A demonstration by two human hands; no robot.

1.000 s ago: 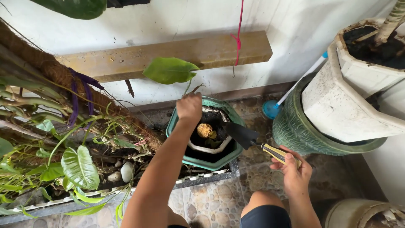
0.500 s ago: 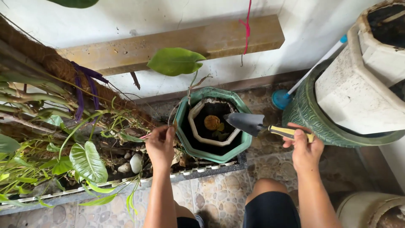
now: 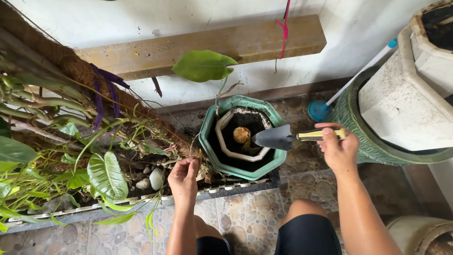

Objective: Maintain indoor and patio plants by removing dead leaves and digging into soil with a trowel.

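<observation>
A green octagonal pot [image 3: 207, 134] stands by the wall with a smaller cream pot [image 3: 225, 123] inside it, holding dark soil and a yellowish lump [image 3: 241, 134]. My right hand [image 3: 339, 150] grips the yellow handle of a garden trowel [image 3: 276, 138], whose dark blade reaches over the pot's soil, tip close to the lump. My left hand [image 3: 184, 178] hovers just left of the green pot, over the plant bed's edge, fingers pinched together at some roots or debris; what it holds is unclear. A broad green leaf [image 3: 204, 65] hangs above the pot.
A plant bed [image 3: 94, 165] with leaves, stones and a black-and-white grid border fills the left. A wooden beam [image 3: 212, 45] leans on the white wall. A large green ribbed pot [image 3: 368, 132] holding a white pot [image 3: 401, 104] stands at right, with a blue-tipped stick [image 3: 321, 109]. My knees [image 3: 302, 222] rest on pebble-patterned tiles.
My left hand drew back from over the pot down to the bed's edge at its left. My right hand brought the trowel up, its blade now over the pot's soil.
</observation>
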